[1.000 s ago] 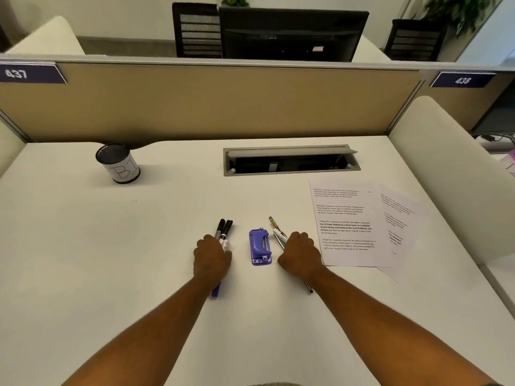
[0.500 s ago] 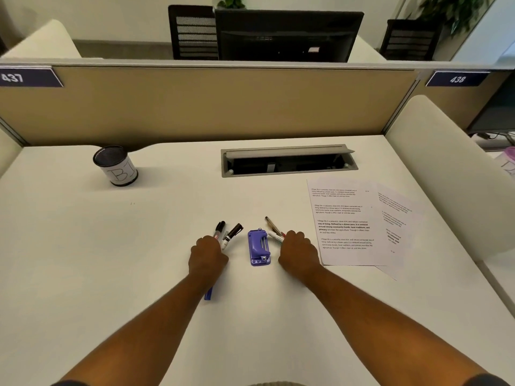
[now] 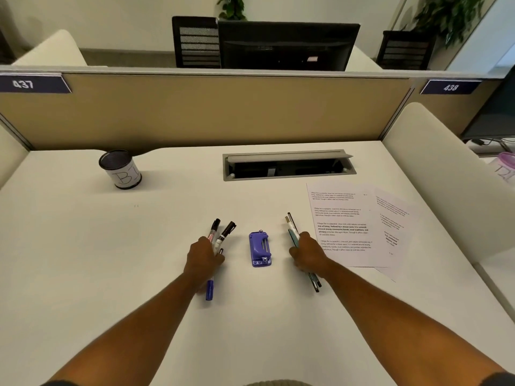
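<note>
— What sort of place are you seeing?
— I'm looking into an open-plan office: tan partition [image 3: 223, 112] carrying plate 437 [image 3: 23, 84] and plate 438 [image 3: 450, 87], monitor [image 3: 287, 45] and mesh chair [image 3: 195, 41] standing beyond, markers [image 3: 220, 235], pens [image 3: 291, 228] and printed sheets [image 3: 342, 224] showing at the white desk [image 3: 83, 246].

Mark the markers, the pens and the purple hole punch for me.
markers [image 3: 225, 234], head view, on a black-capped end beyond the left hand [image 3: 203, 257].
pens [image 3: 292, 229], head view, on the shafts beyond the right hand [image 3: 308, 253].
purple hole punch [image 3: 260, 248], head view, on the middle of its top.
</note>
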A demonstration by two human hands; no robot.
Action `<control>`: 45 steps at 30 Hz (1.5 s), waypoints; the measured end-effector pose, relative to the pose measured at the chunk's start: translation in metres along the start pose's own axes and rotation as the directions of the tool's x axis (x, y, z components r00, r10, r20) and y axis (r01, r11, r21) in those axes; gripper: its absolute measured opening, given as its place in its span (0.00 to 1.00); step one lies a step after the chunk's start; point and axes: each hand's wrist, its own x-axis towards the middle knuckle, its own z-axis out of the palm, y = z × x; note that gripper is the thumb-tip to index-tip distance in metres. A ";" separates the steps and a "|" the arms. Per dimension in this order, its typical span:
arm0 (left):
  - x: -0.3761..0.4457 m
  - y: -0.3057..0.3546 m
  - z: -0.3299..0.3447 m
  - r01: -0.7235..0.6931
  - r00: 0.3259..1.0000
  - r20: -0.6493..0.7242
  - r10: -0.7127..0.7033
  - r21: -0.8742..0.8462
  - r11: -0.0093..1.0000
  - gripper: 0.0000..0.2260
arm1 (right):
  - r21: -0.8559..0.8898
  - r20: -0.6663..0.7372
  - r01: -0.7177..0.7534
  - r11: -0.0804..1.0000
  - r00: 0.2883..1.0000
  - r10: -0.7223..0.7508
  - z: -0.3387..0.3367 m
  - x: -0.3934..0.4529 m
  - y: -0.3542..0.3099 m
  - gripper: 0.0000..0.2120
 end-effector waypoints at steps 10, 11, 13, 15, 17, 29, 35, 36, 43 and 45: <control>0.000 0.000 -0.009 0.102 0.995 0.009 -0.102 -0.157 0.982 0.11 | 0.571 0.012 0.020 0.820 0.999 -0.033 0.020 -0.041 -0.014 0.18; 0.000 -0.001 -0.011 0.115 0.993 0.028 -0.112 -0.207 0.972 0.09 | 0.591 0.011 0.051 0.805 0.997 -0.071 0.022 -0.047 -0.021 0.18; -0.002 -0.005 -0.015 0.165 0.985 0.100 -0.137 -0.368 0.915 0.07 | 0.588 0.013 0.108 0.801 0.990 -0.143 0.026 -0.058 -0.038 0.19; -0.005 -0.010 -0.020 0.233 0.969 0.188 -0.157 -0.509 0.829 0.06 | 0.561 0.030 0.130 0.817 0.984 -0.177 0.033 -0.065 -0.055 0.16; -0.011 -0.017 -0.025 0.285 0.954 0.250 -0.167 -0.576 0.766 0.06 | 0.507 0.067 0.113 0.855 0.983 -0.170 0.044 -0.068 -0.071 0.13; -0.026 -0.053 -0.052 0.471 0.879 0.456 -0.138 -0.785 0.403 0.08 | 0.080 0.012 -0.044 0.996 0.999 0.044 0.118 -0.062 -0.131 0.29; -0.026 -0.063 -0.057 0.500 0.860 0.500 -0.103 -0.782 0.371 0.07 | -0.065 -0.042 -0.033 0.997 0.999 0.030 0.135 -0.066 -0.140 0.25; -0.026 -0.064 -0.058 0.502 0.858 0.503 -0.104 -0.778 0.377 0.06 | -0.087 -0.026 -0.023 0.996 0.999 0.021 0.135 -0.067 -0.141 0.23; -0.034 -0.064 -0.062 0.497 0.859 0.502 -0.097 -0.774 0.393 0.06 | 0.302 0.162 0.010 0.953 0.985 -0.062 0.134 -0.078 -0.140 0.16; -0.039 -0.059 -0.063 0.487 0.853 0.521 -0.038 -0.767 0.418 0.07 | 0.468 0.191 -0.026 0.884 0.979 -0.073 0.130 -0.085 -0.145 0.13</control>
